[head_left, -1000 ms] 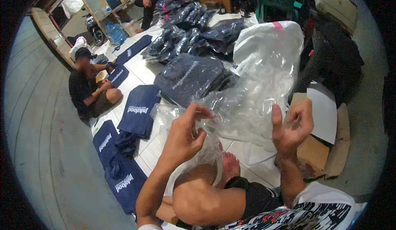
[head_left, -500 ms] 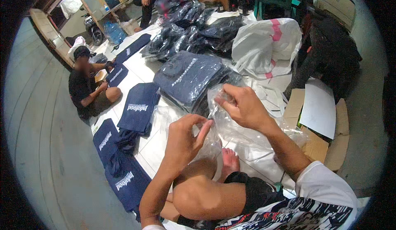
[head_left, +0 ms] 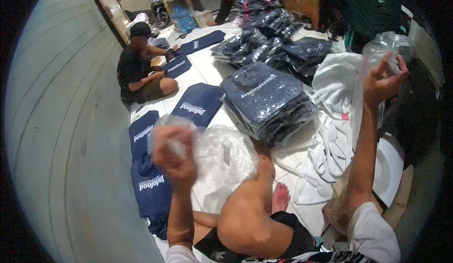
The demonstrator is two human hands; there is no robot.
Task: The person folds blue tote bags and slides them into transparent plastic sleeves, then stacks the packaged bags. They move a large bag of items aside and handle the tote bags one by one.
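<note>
Clear plastic (head_left: 390, 44) fills the curled right hand (head_left: 384, 83); the left hand (head_left: 175, 156) curls, its hold blurred beyond telling

A motorbike (head_left: 160, 12) stands near a blue water jug (head_left: 183, 20), a green chair (head_left: 375, 8) farther right.

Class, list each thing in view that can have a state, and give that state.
Left hand: raised, curled, blurred
Right hand: raised, closed on clear plastic
Clear plastic: crumpled
Navy stack: wrapped, piled
Navy cloths: unwrapped, laid out
White sack: slack, crumpled
Water jug: upright
Motorbike: upright
</note>
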